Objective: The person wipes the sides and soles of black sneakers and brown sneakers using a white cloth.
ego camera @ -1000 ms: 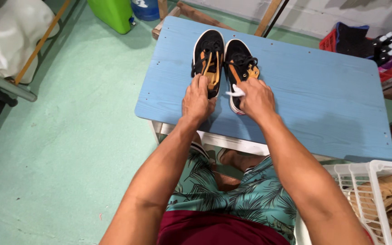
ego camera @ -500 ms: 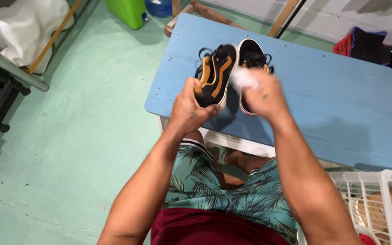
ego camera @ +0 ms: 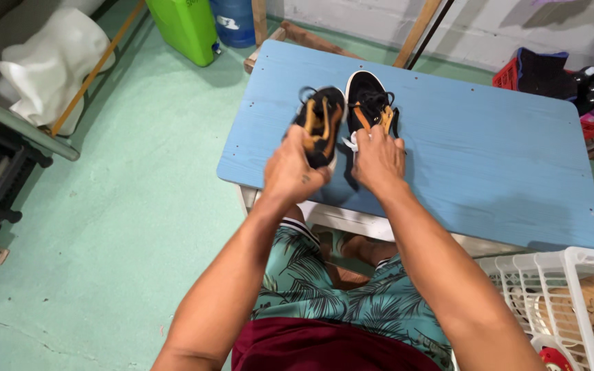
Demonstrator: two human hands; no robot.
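Observation:
Two black sneakers with orange trim and white soles are over a blue wooden table. My left hand grips the heel of the left sneaker and holds it lifted and tilted above the table's near left part. My right hand is closed on the heel end of the right sneaker, which lies flat on the table with its toe pointing away. A bit of white shows at my right fingers; I cannot tell what it is.
A white plastic basket with tan cloth stands at my right knee. A green container and a blue jug sit beyond the table. A red crate with bottles is far right. The floor is green concrete.
My left hand has lifted the left sneaker off the table and tilted it. My right hand stays at the right sneaker's heel. The camera view has shifted slightly.

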